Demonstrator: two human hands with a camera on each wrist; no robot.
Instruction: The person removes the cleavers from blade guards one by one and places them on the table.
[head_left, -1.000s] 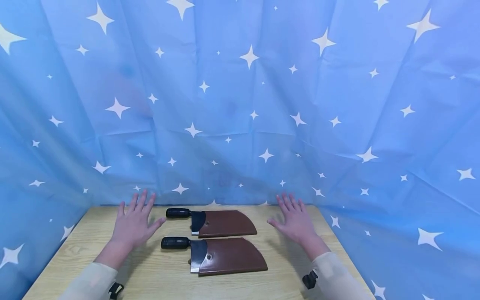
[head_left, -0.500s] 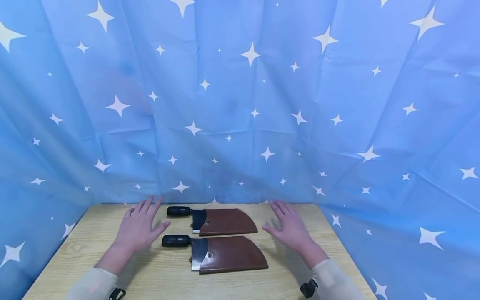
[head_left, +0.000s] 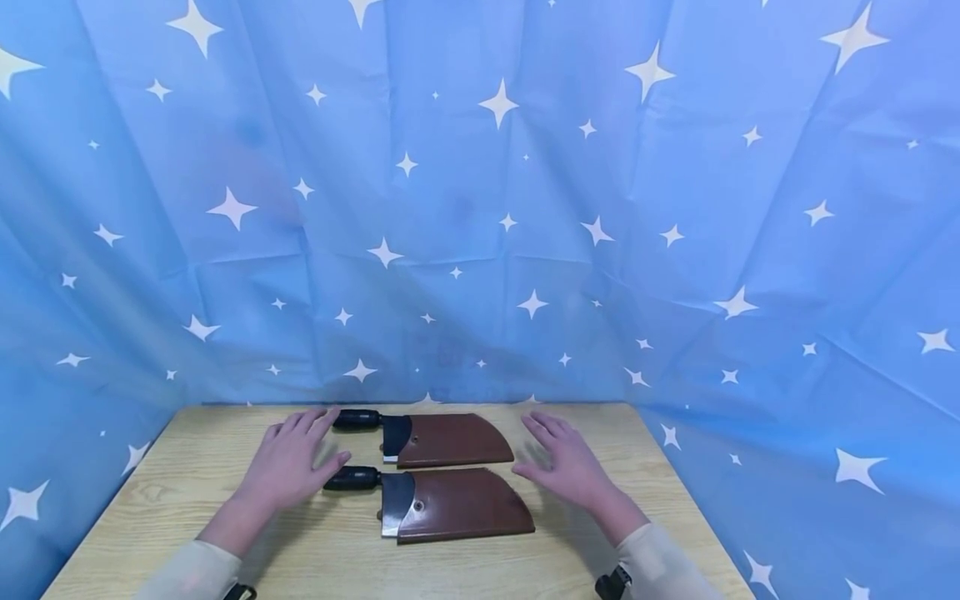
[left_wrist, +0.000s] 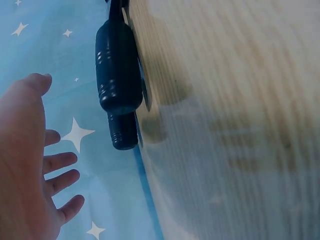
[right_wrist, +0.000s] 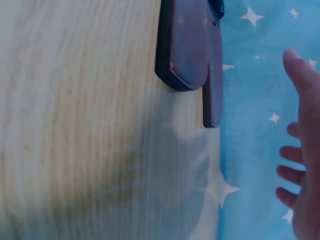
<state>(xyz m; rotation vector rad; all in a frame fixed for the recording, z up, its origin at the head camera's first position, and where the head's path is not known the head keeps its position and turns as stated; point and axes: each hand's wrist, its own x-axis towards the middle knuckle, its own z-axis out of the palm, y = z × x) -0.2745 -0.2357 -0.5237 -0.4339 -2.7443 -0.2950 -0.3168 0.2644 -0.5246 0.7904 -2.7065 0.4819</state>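
Two cleavers in brown leather sheaths lie one behind the other on the wooden table, their black handles pointing left. The near cleaver (head_left: pixel 465 507) shows a strip of bare blade beside its sheath; the far cleaver (head_left: pixel 457 440) is slightly smaller in view. My left hand (head_left: pixel 288 462), fingers spread, hovers by both handles, thumb overlapping the near handle (head_left: pixel 354 478) and index fingertip at the far handle (head_left: pixel 357 419). In the left wrist view that hand stands apart from the handles (left_wrist: pixel 119 70). My right hand (head_left: pixel 562 462) hovers beyond the sheath tips (right_wrist: pixel 190 60), fingers loosely extended, holding nothing.
The pale wooden table (head_left: pixel 300 558) ends at its back edge against a blue curtain (head_left: pixel 465 208) printed with white stars. The curtain also encloses the left and right sides. Black straps (head_left: pixel 613 582) sit at both wrists.
Both hands have moved inward and slightly nearer the body, the left toward the handles and the right toward the sheath tips. The cleavers stay where they lay.
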